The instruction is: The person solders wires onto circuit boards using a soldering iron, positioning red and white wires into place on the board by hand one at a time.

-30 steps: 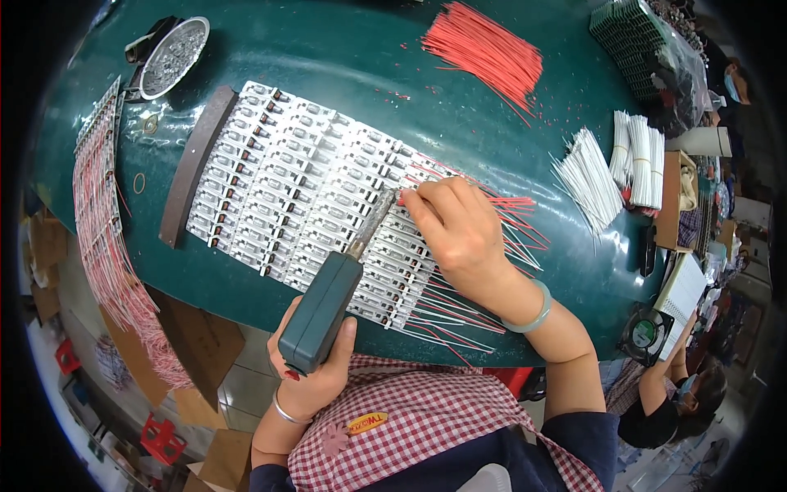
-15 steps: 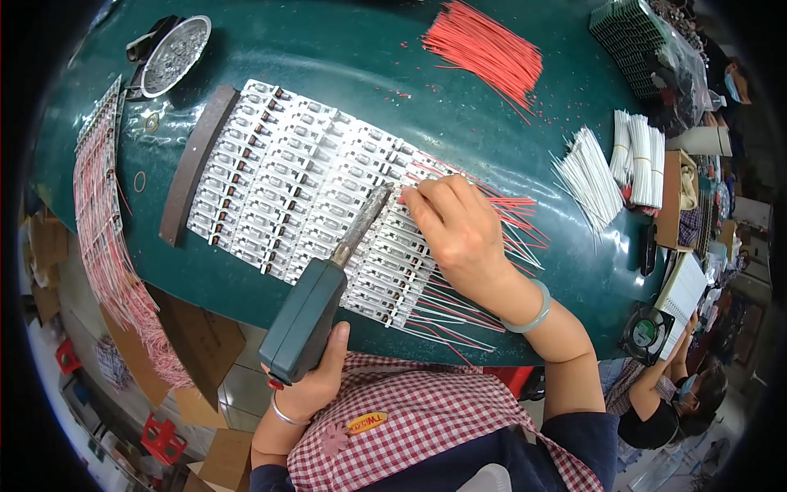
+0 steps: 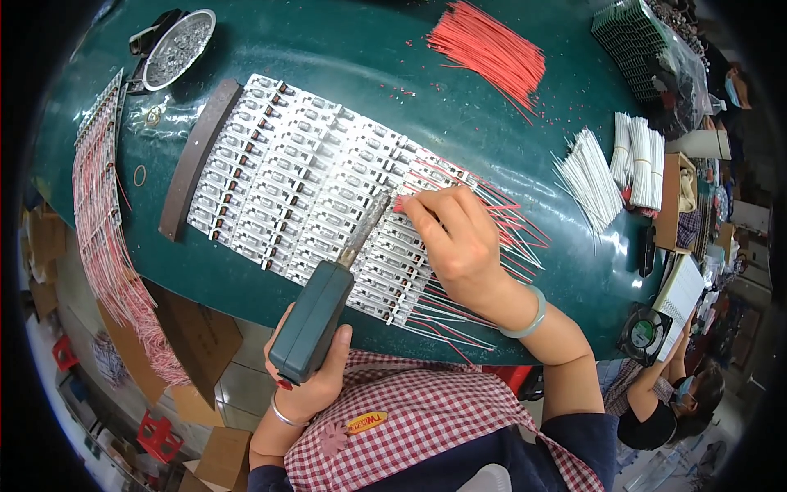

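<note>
My left hand (image 3: 316,369) is wrapped round the body of a dark green soldering gun (image 3: 316,316). Its long metal tip slants up and right over a panel (image 3: 307,176) of white and silver parts set in rows. Close to that tip, the fingers of my right hand (image 3: 461,242) are pinched on what looks like a red wire (image 3: 399,202); most of it is hidden by the hand. Red and white wires (image 3: 447,324) fan out rightward from the panel's right-hand rows, partly under my right hand and forearm.
A brown bar (image 3: 197,164) lies along the panel's left edge. Farther out are a metal bowl (image 3: 179,51), a wired panel (image 3: 98,180) hanging over the table edge, red wires (image 3: 488,53), white wires (image 3: 589,180) and a small fan (image 3: 645,332). Another person (image 3: 664,402) sits at right.
My left hand has shifted a little up and right, bringing the soldering gun's body with it. My right hand has dropped slightly, its fingers still pinched near the tip.
</note>
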Tool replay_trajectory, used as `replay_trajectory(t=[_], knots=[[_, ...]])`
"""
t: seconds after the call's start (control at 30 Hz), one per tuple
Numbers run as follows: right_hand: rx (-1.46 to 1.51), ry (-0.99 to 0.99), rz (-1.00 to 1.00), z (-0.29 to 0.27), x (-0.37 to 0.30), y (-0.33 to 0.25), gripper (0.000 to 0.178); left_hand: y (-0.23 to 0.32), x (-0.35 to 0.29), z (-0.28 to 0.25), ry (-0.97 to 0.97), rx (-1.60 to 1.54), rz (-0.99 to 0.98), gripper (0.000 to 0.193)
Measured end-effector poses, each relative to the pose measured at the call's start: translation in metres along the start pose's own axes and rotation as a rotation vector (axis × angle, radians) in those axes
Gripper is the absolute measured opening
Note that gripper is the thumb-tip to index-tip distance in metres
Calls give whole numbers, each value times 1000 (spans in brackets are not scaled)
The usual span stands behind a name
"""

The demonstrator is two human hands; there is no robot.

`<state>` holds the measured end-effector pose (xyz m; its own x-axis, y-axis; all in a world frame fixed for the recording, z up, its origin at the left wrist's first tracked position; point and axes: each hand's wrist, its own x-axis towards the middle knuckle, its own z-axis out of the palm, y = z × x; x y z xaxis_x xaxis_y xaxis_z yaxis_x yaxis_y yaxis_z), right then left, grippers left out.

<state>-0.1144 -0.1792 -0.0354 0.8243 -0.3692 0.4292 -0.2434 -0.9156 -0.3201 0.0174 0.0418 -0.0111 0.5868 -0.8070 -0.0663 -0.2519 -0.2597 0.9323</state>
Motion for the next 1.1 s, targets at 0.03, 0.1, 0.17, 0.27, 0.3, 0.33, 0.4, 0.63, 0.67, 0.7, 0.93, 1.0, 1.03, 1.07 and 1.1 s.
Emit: replay_trajectory(t=[0.03, 0.1, 0.17, 0.27, 0.3, 0.33, 0.4, 0.63, 0.67, 0.7, 0.93, 1.0, 1.03, 1.07, 1.1], knots=[[0, 0, 0, 0, 0, 0, 34, 0, 0, 0, -6, -15, -19, 24], [10, -4, 0, 0, 0, 0, 34, -2, -2, 0, -8, -11, -23, 24], [7, -7, 0, 0, 0, 0, 34, -3, -3, 0, -11, -8, -27, 24], [3, -10, 0, 0, 0, 0, 34, -5, -4, 0, -29, -9, -33, 25], [5, -11, 1, 0, 0, 0, 33, -7, -6, 0, -43, 4, -25, 25], [6, -11, 0, 0, 1, -1, 33, -8, -6, 0, -58, 18, -17, 25], [3, -21, 6, -1, 2, -2, 33, -5, -5, 0, -62, 21, -36, 24], [-9, -28, 2, -1, 3, -2, 34, -1, -5, -1, -89, 83, -27, 19], [-10, -32, 0, -1, 3, -2, 34, -1, -5, -2, -89, 83, -27, 19], [-11, -36, -1, -2, 4, -3, 33, 0, -4, -3, -102, 92, -14, 20], [-26, -35, -13, -2, 5, -3, 32, -10, -19, -4, -35, -29, -139, 24], [-35, -42, -12, -2, 5, -3, 31, -7, -15, -3, -25, -10, -86, 25], [-35, -41, -14, -2, 5, -4, 31, -6, -14, -3, -15, 10, -33, 26], [-37, -41, -11, -2, 5, -3, 30, -6, -14, -4, -16, 9, -34, 26], [-38, -41, -7, -2, 5, -3, 30, -6, -14, -5, -33, 24, -41, 27]])
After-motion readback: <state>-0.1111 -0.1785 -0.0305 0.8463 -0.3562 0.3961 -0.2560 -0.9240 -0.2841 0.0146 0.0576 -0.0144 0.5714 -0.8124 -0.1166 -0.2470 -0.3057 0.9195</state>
